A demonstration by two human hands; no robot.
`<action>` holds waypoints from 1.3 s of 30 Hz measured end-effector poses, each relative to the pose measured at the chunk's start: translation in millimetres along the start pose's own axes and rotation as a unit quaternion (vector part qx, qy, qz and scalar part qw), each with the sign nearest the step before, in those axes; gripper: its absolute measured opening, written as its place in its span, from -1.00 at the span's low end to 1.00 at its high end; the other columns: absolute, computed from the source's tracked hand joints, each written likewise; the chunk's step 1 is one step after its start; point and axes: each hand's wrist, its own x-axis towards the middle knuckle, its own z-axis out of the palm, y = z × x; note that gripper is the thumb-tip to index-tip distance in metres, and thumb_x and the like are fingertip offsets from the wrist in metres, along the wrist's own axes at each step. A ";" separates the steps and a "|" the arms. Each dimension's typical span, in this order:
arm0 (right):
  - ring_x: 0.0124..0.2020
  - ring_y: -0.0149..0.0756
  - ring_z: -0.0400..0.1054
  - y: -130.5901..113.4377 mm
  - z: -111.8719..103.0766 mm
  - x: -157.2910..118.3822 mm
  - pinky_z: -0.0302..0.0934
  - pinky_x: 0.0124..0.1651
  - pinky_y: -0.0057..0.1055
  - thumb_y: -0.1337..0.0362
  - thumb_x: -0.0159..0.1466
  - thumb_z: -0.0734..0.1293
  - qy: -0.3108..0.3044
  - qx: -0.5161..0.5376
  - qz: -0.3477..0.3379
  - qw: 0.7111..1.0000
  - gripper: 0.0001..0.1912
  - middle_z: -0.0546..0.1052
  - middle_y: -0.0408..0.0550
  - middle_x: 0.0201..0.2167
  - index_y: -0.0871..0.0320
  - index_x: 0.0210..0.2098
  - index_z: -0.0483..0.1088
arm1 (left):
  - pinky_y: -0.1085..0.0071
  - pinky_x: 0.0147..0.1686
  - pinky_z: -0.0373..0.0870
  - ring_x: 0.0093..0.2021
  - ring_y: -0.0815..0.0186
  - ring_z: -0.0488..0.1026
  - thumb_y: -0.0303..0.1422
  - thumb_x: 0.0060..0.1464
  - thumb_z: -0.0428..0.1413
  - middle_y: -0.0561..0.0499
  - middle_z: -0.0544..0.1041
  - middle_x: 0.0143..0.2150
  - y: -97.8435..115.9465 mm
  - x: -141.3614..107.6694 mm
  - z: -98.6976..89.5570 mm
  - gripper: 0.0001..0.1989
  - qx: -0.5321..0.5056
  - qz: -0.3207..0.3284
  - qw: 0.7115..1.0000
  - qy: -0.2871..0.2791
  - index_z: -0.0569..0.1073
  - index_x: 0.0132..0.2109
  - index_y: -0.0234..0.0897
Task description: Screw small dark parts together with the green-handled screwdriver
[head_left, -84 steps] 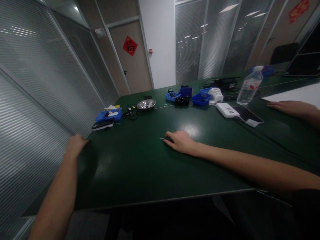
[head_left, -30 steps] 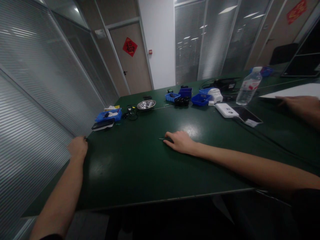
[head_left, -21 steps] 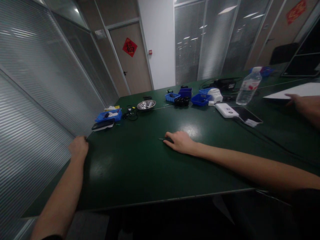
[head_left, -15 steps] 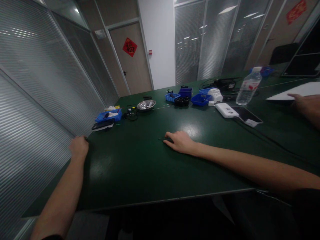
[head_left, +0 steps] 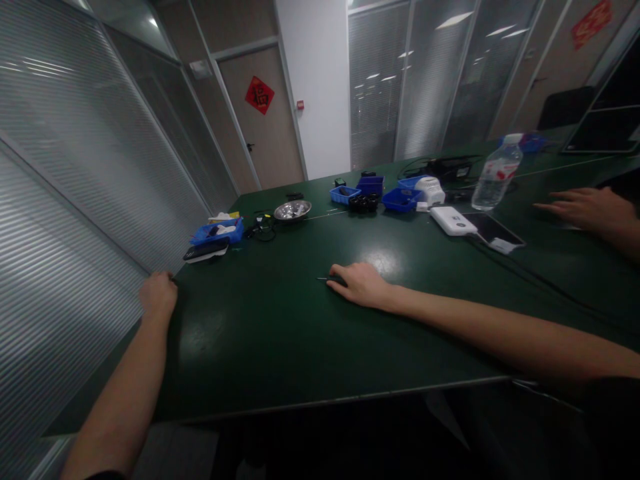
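Green worktop [head_left: 250, 340] spanned the middle and lower frame. Right hand [head_left: 361, 283] lay on it at frame centre, fingers curled narrowly round a slim tool [head_left: 322, 278]; the tool's thin metal shaft protruded leftward past the fingertips, its dark handle mostly hidden by the hand. Left hand [head_left: 159, 292] rested at the worktop's left edge, fingers bent; could not tell whether it gripped anything, since the back of the hand blocked the view.

Beyond the left hand, at mid-left: black phone [head_left: 206, 250], just in front of a blue tray [head_left: 234, 237]. Metal bowl [head_left: 305, 211] with small items inside stood above centre; blue bins [head_left: 400, 206] stood right of it. Upper right: clear bottle [head_left: 497, 179], upright, behind a white power bank [head_left: 451, 221]. At the right edge, a co-worker's hand [head_left: 583, 205] was spread over the worktop.
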 end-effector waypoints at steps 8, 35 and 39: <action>-0.37 -0.24 0.45 1.1 2.1 0.4 0.04 -0.37 -0.40 -0.02 0.49 0.19 0.005 -0.014 -0.007 1.000 -0.60 0.59 -0.03 -0.31 0.10 0.10 0.40 | 0.24 -0.07 0.34 0.01 -0.01 0.44 -0.41 0.33 -0.09 -0.37 0.50 0.08 2.6 -1.8 -0.8 -0.59 0.008 -0.004 1.000 0.003 0.51 0.13 -0.54; -0.38 -0.24 0.44 0.7 1.6 1.1 0.03 -0.39 -0.40 -0.03 0.49 0.20 0.003 -0.016 -0.001 1.000 -0.60 0.58 -0.03 -0.32 0.10 0.10 0.40 | 0.17 -0.06 0.36 -0.02 -0.01 0.41 -0.39 0.32 -0.09 -0.33 0.49 0.06 4.0 -3.3 -5.0 -0.58 0.005 -0.026 1.000 -0.004 0.53 0.15 -0.47; -0.33 -0.21 0.48 0.0 1.5 1.1 0.07 -0.36 -0.39 -0.04 0.49 0.19 -0.003 -0.020 0.004 1.000 -0.59 0.60 -0.01 -0.28 0.08 0.12 0.39 | 0.21 -0.09 0.34 -0.03 -0.01 0.41 -0.40 0.33 -0.12 -0.34 0.48 0.02 2.9 -2.3 -2.6 -0.56 0.008 -0.001 1.000 0.000 0.57 0.09 -0.47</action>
